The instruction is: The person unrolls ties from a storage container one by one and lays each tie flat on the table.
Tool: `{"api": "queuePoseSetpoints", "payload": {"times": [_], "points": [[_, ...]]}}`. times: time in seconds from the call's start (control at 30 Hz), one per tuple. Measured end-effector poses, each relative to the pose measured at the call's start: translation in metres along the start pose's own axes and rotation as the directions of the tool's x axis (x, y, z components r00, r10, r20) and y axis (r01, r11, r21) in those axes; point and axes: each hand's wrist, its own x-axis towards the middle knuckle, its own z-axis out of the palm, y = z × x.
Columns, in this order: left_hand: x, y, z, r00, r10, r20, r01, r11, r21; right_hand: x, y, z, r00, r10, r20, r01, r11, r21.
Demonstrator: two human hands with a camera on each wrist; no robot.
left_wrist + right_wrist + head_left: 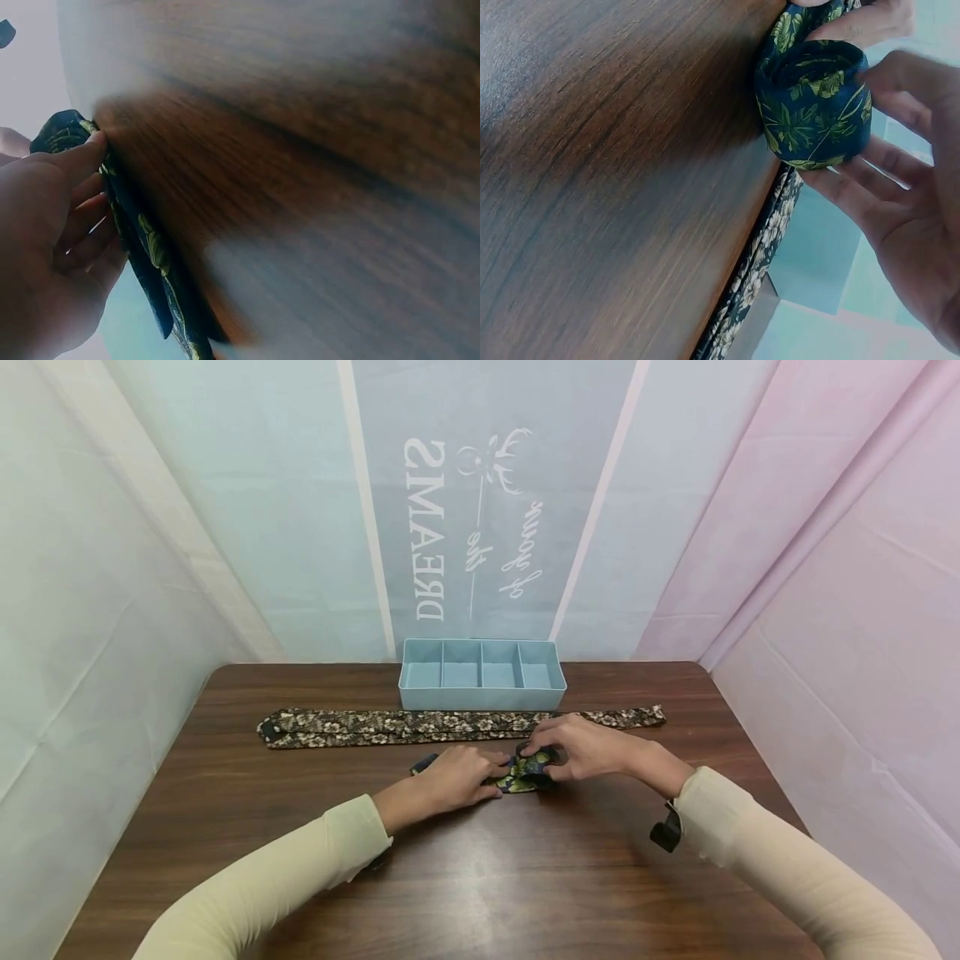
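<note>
The navy leaf-patterned tie [536, 766] lies part-rolled on the desk [480, 885], your right hand's [583, 748] fingers gripping its coil [815, 124] and your left hand's [457, 777] resting extended along the flat length [154, 247]; probably light, soft and slippery, it is best held by the coil's outer sides.

Long, pale cream sleeves [247, 878], softly creased, end in plain cuffs [362, 828] just behind the bare hands [588, 747]. A small black device [664, 835] on a dark band [675, 814] hangs under the right cuff [708, 802]; something dark [377, 862], mostly hidden, shows beneath the left.
</note>
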Motion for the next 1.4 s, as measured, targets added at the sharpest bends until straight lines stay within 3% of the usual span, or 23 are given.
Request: {"api": "queuePoseSetpoints", "payload": {"times": [0.2, 0.43, 0.93, 1.4], "points": [[0.0, 0.0, 0.0, 1.0, -0.012, 0.0, 0.012, 1.0, 0.0, 0.008, -0.005, 0.007, 0.997, 0.055, -0.048, -0.055, 0.998, -0.009], [0.001, -0.002, 0.0, 1.0, -0.002, 0.001, 0.002, 1.0, 0.027, 0.011, -0.009, 0.006, 0.993, 0.111, -0.039, -0.113, 0.993, -0.046], [-0.008, -0.01, -0.001, 1.0, 0.004, 0.006, -0.004, 1.0, 0.029, -0.002, -0.004, 0.001, 0.991, 0.132, 0.021, -0.132, 0.991, -0.003], [-0.026, -0.019, -0.006, 0.999, -0.026, -0.02, 0.026, 1.0, -0.016, -0.004, -0.001, 0.004, 0.997, 0.056, -0.057, -0.057, 0.998, -0.016]]}}
